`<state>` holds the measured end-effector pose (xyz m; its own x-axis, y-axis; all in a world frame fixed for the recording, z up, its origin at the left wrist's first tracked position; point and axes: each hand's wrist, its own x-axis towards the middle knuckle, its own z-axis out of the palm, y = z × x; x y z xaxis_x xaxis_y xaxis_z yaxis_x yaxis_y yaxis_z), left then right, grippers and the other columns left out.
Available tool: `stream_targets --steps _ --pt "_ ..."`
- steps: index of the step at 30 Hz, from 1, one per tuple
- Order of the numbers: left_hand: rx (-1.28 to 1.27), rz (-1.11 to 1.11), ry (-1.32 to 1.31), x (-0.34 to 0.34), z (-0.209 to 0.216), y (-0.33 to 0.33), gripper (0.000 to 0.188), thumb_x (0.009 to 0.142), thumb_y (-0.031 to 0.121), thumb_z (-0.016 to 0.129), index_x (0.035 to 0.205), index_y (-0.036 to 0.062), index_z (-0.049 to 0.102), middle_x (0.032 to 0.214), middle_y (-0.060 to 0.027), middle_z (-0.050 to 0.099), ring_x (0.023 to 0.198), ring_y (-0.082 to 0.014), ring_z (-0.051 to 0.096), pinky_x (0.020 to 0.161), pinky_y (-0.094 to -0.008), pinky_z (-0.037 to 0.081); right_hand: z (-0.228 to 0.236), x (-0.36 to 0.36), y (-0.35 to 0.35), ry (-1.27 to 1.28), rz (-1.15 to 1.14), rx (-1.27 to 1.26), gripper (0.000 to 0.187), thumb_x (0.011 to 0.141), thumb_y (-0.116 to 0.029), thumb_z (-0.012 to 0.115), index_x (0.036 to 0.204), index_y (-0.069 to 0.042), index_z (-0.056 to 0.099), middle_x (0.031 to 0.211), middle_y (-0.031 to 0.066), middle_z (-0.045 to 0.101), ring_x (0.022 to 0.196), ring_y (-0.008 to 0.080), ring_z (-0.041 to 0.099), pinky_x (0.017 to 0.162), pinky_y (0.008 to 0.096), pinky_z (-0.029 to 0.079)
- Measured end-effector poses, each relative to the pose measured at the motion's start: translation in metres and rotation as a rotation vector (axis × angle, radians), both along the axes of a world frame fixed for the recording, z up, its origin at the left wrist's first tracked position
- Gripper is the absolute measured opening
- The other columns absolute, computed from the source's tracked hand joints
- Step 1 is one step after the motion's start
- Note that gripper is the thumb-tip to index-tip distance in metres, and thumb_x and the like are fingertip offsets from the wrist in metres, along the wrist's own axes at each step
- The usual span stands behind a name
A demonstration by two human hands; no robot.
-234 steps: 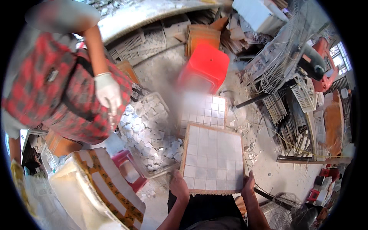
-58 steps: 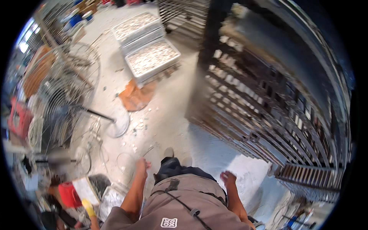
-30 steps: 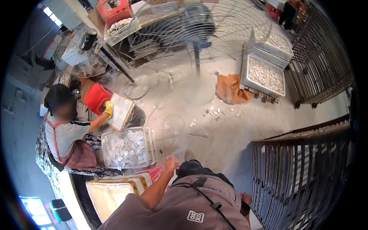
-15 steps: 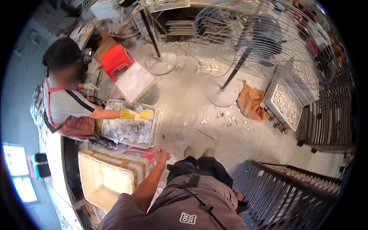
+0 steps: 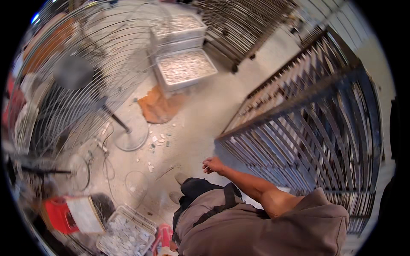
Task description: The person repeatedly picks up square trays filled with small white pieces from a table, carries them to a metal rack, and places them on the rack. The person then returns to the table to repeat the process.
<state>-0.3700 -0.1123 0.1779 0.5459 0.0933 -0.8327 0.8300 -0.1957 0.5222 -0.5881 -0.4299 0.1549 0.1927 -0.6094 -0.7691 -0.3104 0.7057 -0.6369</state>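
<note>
Over along the floor's right edge, a big slatted metal rack is standing, and the right hand is hanging near its closest corner. That hand's curling loosely, roughly half open, not gripping anything I can make out. Can't tell what the left hand's grip is doing. Up toward the floor's far edge, two white trays are holding small pale pieces, with an orange cloth lying by their lower-left corner.

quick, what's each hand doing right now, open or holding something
Left hand: cannot be told, not clearly in view.
Right hand: open, loosely curled, nothing seen in it.
</note>
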Motion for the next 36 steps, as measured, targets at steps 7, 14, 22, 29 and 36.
stream_targets --steps 7,14,22,29,36 --pt "0.074 -0.309 0.008 0.061 0.013 -0.02 0.019 0.077 0.02 0.042 0.083 0.0025 0.045 0.065 -0.0106 0.052 0.048 -0.0192 0.051 0.039 -0.0255 0.04 -0.037 -0.053 0.096 0.231 -0.297 0.166 0.014 0.071 -0.008 0.048 0.076 0.003 0.055 0.064 0.0125 0.057 0.047 0.0181 0.055 0.041 0.0281 0.046" --pt "0.047 -0.545 -0.034 0.114 0.013 -0.075 0.019 0.076 0.018 0.042 0.086 0.0023 0.044 0.066 -0.0102 0.051 0.05 -0.0195 0.051 0.04 -0.0254 0.04 -0.032 -0.084 0.18 0.132 -0.493 0.05 0.018 0.069 -0.006 0.045 0.08 0.006 0.052 0.068 0.0146 0.058 0.053 0.0178 0.057 0.045 0.0283 0.047" --pt "-0.02 -0.503 -0.07 0.117 0.02 -0.102 0.02 0.075 0.016 0.043 0.09 0.0021 0.044 0.068 -0.0098 0.051 0.052 -0.0198 0.05 0.041 -0.0252 0.04 -0.051 -0.087 0.173 0.38 -0.154 -0.229 0.014 0.062 -0.015 0.052 0.061 -0.002 0.056 0.06 0.0125 0.057 0.052 0.0209 0.057 0.046 0.0306 0.045" --pt "-0.066 -0.149 -0.142 0.095 0.051 -0.053 0.019 0.075 0.016 0.044 0.089 0.0025 0.044 0.07 -0.0109 0.051 0.053 -0.0199 0.052 0.043 -0.0257 0.043 -0.013 -0.049 0.081 0.114 -0.215 0.234 0.014 0.071 -0.009 0.047 0.065 0.002 0.053 0.059 0.0114 0.054 0.052 0.0211 0.055 0.046 0.0306 0.045" --pt "-0.1 0.308 -0.373 0.043 0.068 0.027 0.017 0.078 0.017 0.043 0.082 0.0016 0.047 0.066 -0.0119 0.056 0.049 -0.017 0.053 0.041 -0.0237 0.042 0.015 0.013 0.023 0.187 0.375 0.224 0.02 0.075 -0.013 0.047 0.086 0.003 0.051 0.076 0.015 0.057 0.063 0.024 0.057 0.056 0.0335 0.048"
